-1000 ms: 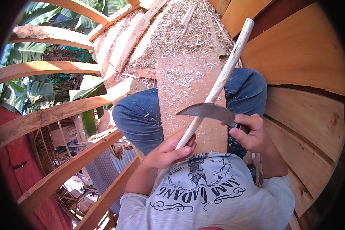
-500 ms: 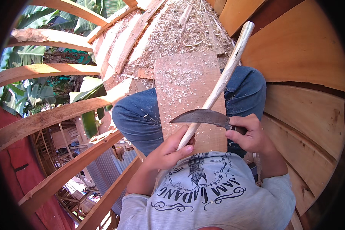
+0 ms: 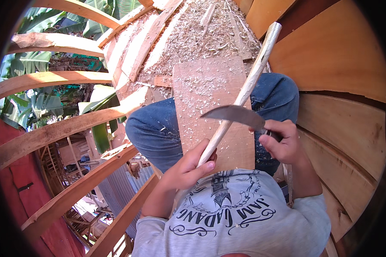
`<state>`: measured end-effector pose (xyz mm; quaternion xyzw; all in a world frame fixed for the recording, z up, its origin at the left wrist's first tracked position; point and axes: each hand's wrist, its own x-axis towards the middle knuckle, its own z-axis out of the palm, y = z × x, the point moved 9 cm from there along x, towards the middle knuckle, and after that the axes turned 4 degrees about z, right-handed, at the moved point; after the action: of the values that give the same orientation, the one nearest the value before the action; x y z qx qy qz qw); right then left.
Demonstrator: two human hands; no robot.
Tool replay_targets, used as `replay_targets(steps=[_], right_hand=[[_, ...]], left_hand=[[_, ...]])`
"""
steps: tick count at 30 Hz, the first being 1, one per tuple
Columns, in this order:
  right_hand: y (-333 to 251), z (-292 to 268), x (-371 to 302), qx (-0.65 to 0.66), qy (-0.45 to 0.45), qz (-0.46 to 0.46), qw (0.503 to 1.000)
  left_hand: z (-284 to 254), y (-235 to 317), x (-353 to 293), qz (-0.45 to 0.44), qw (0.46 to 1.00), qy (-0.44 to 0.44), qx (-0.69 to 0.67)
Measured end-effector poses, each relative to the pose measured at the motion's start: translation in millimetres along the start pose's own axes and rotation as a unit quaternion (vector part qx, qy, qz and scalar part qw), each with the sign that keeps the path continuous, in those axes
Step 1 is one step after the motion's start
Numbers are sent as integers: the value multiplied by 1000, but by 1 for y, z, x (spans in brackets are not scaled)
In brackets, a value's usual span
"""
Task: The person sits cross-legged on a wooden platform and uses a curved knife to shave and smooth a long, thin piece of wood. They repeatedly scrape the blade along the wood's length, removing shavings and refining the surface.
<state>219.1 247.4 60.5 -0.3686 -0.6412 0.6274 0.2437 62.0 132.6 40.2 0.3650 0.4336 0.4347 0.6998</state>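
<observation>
A pale, peeled wooden stick [image 3: 249, 83] slants up and away to the right across my lap. My left hand [image 3: 193, 167] is closed round its near end. In my right hand [image 3: 282, 140] is the dark handle of a curved knife [image 3: 235, 115], its blade pointing left and crossing the stick partway along. Whether the edge touches the wood I cannot tell. Under the stick a flat wooden board [image 3: 214, 98], sprinkled with shavings, lies between my knees in blue jeans [image 3: 154, 128].
Wood shavings [image 3: 193, 36] cover the floor planks beyond the board. A wall of wooden boards [image 3: 336, 55] rises close on my right. On the left are railing beams [image 3: 64, 128] with gaps, through which banana leaves [image 3: 43, 103] and a corrugated metal roof [image 3: 116, 188] show below.
The knife has moved away from me along the stick, up and slightly right, and its blade has tilted. My left hand and the stick have hardly shifted.
</observation>
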Motion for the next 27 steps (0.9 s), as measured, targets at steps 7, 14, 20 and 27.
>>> replay_targets(steps=[7, 14, 20, 27], right_hand=[[-5, 20, -10, -61, -66, -47, 995], [16, 0, 2, 31, 41, 90, 995], [20, -2, -1, 79, 64, 116, 988], [8, -9, -1, -34, 83, 29, 996]], left_hand=[[2, 0, 1, -17, 998, -23, 64], [-20, 1, -1, -12, 984, 18, 174], [-11, -7, -7, -45, 999, -5, -21], [-4, -4, -8, -78, 989, -28, -125]])
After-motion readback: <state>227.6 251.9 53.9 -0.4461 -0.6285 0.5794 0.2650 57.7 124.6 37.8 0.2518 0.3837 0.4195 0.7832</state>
